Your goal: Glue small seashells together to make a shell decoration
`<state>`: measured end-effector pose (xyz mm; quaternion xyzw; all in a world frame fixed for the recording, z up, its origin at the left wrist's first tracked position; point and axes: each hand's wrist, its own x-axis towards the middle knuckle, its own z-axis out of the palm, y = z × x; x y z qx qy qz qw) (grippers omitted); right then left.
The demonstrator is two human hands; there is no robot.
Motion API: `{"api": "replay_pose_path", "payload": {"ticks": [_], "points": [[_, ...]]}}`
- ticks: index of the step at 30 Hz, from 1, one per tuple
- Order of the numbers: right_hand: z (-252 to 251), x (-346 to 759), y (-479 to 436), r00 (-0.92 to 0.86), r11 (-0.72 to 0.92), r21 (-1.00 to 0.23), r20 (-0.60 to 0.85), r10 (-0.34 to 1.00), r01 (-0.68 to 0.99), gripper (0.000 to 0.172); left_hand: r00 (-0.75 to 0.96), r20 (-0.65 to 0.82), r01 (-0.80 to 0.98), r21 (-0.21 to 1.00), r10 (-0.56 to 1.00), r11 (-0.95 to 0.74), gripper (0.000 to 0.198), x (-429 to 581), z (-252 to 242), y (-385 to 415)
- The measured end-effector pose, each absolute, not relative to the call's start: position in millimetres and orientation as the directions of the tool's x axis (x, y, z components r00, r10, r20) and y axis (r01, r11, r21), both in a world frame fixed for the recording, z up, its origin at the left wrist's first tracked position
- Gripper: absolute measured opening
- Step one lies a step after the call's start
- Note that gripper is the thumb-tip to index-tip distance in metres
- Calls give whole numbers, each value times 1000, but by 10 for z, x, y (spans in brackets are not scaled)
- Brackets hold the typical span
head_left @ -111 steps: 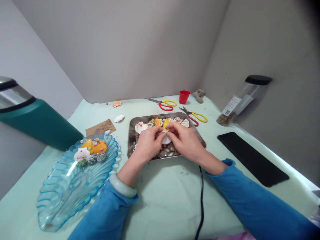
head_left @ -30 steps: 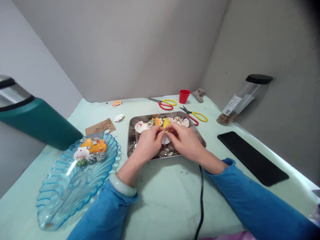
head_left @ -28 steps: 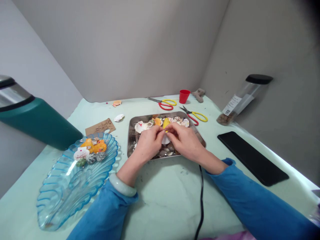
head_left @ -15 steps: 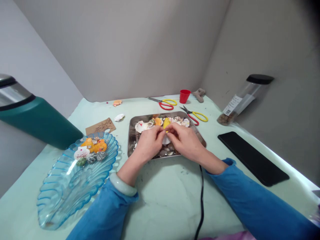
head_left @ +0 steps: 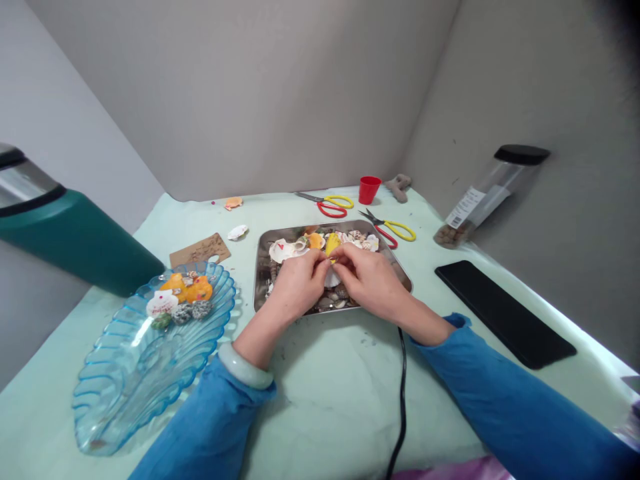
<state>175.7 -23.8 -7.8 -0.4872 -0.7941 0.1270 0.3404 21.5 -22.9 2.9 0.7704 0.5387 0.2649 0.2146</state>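
1. Brownish tiny object (head_left: 332,261), too small to identify; located at the meeting fingertips, above a rectangular grey metal tray (head_left: 399,271).
2. Left hand (head_left: 303,280) and right hand (head_left: 371,275): thumb and finger of each pinched together on the object.
3. Tray contents: mixed shells, including a bright yellow shell (head_left: 333,243).
4. Surface: pale green, lightly creased sheet (head_left: 340,387) with dark smudges; thin black cable (head_left: 403,400) runs to the near edge.
5. Left: translucent blue scalloped dish (head_left: 130,393), small ornaments at its far end; dark green bottle (head_left: 85,240) alongside.
6. Right: flat black oblong slab (head_left: 503,313).
7. Far side: small red cup (head_left: 369,191) near two scissors (head_left: 391,228) with red-and-yellow handles.
8. Room: plain grey walls (head_left: 300,100); bright light along the sheet's right edge.
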Motion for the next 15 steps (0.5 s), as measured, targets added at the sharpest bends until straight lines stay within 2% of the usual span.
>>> {"api": "replay_pose_path", "payload": {"ticks": [15], "points": [[-75,1759,-244,-292,489,-531,414,862,692,18,276,221,710,610,935,-353,23,211,30,-233]]}}
